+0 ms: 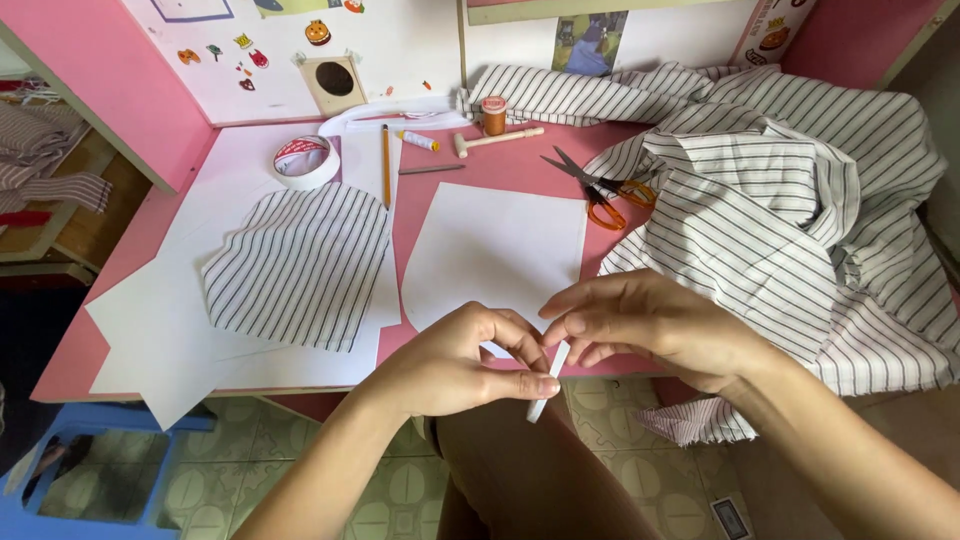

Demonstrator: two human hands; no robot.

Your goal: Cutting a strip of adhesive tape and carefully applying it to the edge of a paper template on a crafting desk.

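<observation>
White chalk-like stick (548,382) sits pinched between both hands, just off the pink table's (520,160) near edge, over the lap. Left hand (455,365) is curled, thumb and forefinger clamped on the stick's middle. Right hand (650,325) comes in from the right, fingertips closed on its upper end, wrist bent inward. Step looks like readying or trimming the marker, a judgement only. Marking would call for one hand to free up and bring the tip to the white paper pattern (495,255) near the near edge. Striped cut piece (295,265) lies on white sheets toward the left edge; striped fabric (790,200) is heaped at the right. Orange-handled scissors (600,190), tape roll (305,160), pencil (386,165) and thread spool (494,115) lie toward the far edge.
</observation>
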